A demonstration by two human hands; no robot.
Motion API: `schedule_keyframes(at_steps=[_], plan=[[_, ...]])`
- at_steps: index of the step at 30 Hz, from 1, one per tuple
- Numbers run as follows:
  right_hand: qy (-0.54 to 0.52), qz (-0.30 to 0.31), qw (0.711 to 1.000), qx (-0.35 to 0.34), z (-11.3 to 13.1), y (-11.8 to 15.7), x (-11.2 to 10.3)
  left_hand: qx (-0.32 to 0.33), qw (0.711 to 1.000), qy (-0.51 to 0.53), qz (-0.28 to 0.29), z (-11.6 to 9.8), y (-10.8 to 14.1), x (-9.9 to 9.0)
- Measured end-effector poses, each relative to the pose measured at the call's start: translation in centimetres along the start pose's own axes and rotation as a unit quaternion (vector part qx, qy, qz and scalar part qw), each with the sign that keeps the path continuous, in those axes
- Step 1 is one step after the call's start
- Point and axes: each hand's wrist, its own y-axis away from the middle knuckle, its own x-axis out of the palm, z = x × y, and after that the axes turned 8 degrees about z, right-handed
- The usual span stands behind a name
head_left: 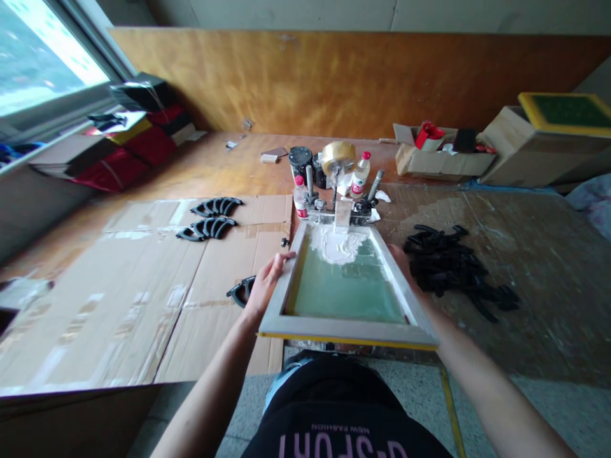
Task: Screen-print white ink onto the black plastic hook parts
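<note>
A screen printing frame (pixel 347 328) is in front of me, its near edge tilted up toward me. White paste (pixel 338 247) is smeared over the far end of its green mesh (pixel 346 289). The far end meets a metal hinge clamp (pixel 361 215), and a scraper-like pale piece (pixel 342 215) stands there. My left hand (pixel 265 284) is closed on the frame's left side. On the right side my right hand (pixel 401 262) grips the frame, most of its fingers hidden. A curved black plastic piece (pixel 241 292) lies beside my left hand, partly covered by it.
Curved black pieces (pixel 207 229) lie in rows on cardboard (pixel 128 273) at left. A heap of black pieces (pixel 449 264) lies at right. Behind the clamp stand bottles (pixel 360 175), a dark tub (pixel 300 162) and a tape roll (pixel 338 156). Boxes (pixel 436 165) stand back right.
</note>
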Motion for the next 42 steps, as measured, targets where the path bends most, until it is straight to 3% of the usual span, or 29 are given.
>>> schedule_keyframes(at_steps=[3, 5, 7, 9, 12, 16, 18, 20, 25, 29, 33, 37, 40, 42], plan=[[0.044, -0.066, 0.997, 0.005, 0.5, -3.4, -1.3, -0.068, 0.997, -0.016, 0.01, 4.4, 1.2, 0.1], [0.083, -0.055, 0.994, -0.042, 2.7, -6.1, -0.5, -0.096, 0.995, -0.018, 0.009, 7.0, 1.2, 0.4], [0.124, 0.011, 0.989, -0.078, 5.3, -8.2, 1.0, -0.105, 0.994, -0.037, 0.0, 8.8, 0.8, 0.7], [0.163, 0.1, 0.979, -0.072, 7.4, -9.0, 2.5, -0.108, 0.992, -0.058, -0.008, 9.8, 0.5, 0.8], [0.201, 0.187, 0.959, -0.067, 8.6, -7.3, 3.7, -0.105, 0.992, -0.064, -0.008, 10.1, 0.4, 0.9], [0.172, 0.25, 0.924, -0.232, 7.9, -3.4, 2.4, -0.097, 0.994, -0.044, -0.008, 9.5, 0.7, 1.1], [0.137, 0.282, 0.903, -0.295, 7.6, -2.7, 1.4, -0.105, 0.994, -0.036, -0.013, 9.1, 0.8, 1.2], [0.119, 0.286, 0.902, -0.301, 7.5, -3.0, 1.1, -0.115, 0.993, -0.031, -0.02, 8.6, 0.9, 1.3], [0.126, 0.187, 0.936, -0.271, 7.1, -2.0, 2.7, -0.124, 0.992, -0.026, -0.028, 8.2, 0.9, 1.2], [0.095, 0.195, 0.928, -0.302, 6.7, -0.6, 2.7, -0.122, 0.992, -0.031, -0.03, 8.1, 0.9, 1.1], [0.074, 0.147, 0.961, -0.221, 7.4, -4.8, 1.9, -0.12, 0.992, -0.021, -0.015, 6.3, 1.3, 0.7], [0.081, 0.061, 0.99, -0.095, 6.2, -10.4, -0.1, -0.086, 0.996, 0.017, -0.004, 2.2, 1.7, 0.1], [0.072, -0.023, 0.997, 0.018, 2.8, -11.0, -2.5, -0.071, 0.995, 0.064, -0.003, -0.9, 0.8, 0.1], [0.069, -0.045, 0.995, 0.059, 0.6, -9.2, -3.2, -0.001, 0.993, 0.12, -0.017, -2.7, -0.7, 0.4]])
